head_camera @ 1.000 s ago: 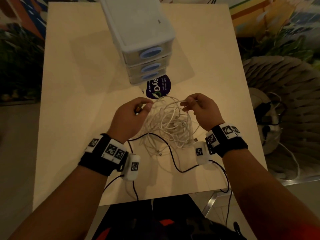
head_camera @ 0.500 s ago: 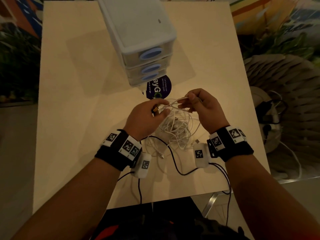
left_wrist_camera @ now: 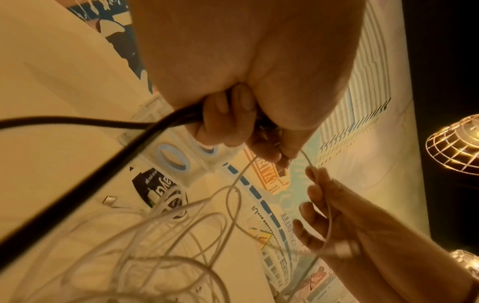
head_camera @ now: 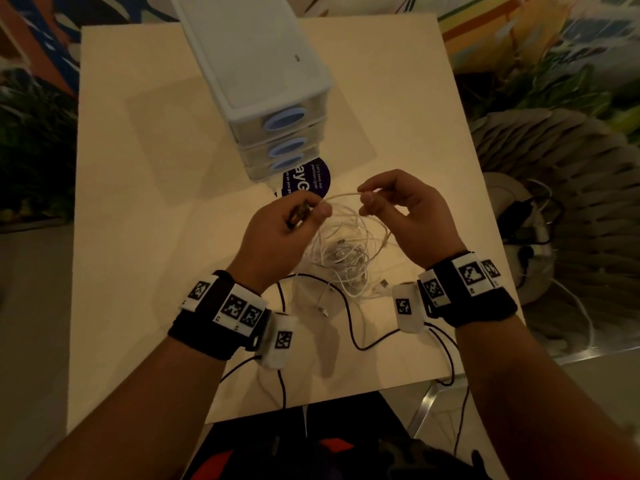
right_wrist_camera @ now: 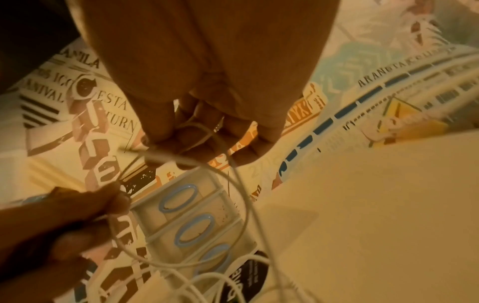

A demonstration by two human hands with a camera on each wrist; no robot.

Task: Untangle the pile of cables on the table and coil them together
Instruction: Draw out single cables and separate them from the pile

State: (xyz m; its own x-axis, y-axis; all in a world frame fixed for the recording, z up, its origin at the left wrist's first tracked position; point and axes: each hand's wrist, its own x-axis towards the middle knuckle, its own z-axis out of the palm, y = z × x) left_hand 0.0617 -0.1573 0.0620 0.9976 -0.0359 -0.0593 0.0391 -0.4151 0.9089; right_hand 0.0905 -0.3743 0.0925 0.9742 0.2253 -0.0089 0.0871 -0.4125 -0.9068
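Both hands are raised over a pale wooden desk (head_camera: 138, 202) under dim, warm light. The left hand (head_camera: 277, 233) has its fingers (left_wrist_camera: 225, 125) curled, pinching one white cable strand (head_camera: 341, 196) at thumb and forefinger; a black cable (left_wrist_camera: 77, 184) also passes through its grip. The right hand (head_camera: 412, 216) pinches the same strand between thumb and forefinger, its other fingers curled, so that a short span arches between the two hands. The tangled pile of white cables (head_camera: 346, 258) hangs from that strand and rests on the desk directly beneath and between the wrists. A white three-drawer plastic unit (head_camera: 256, 74) with blue oval handles stands at the desk's far middle, beside a dark round sticker (head_camera: 308, 180). A mural wall (right_wrist_camera: 388, 67) bearing lettering lies beyond. A pale woven pouf (head_camera: 571, 188) stands right of the desk.
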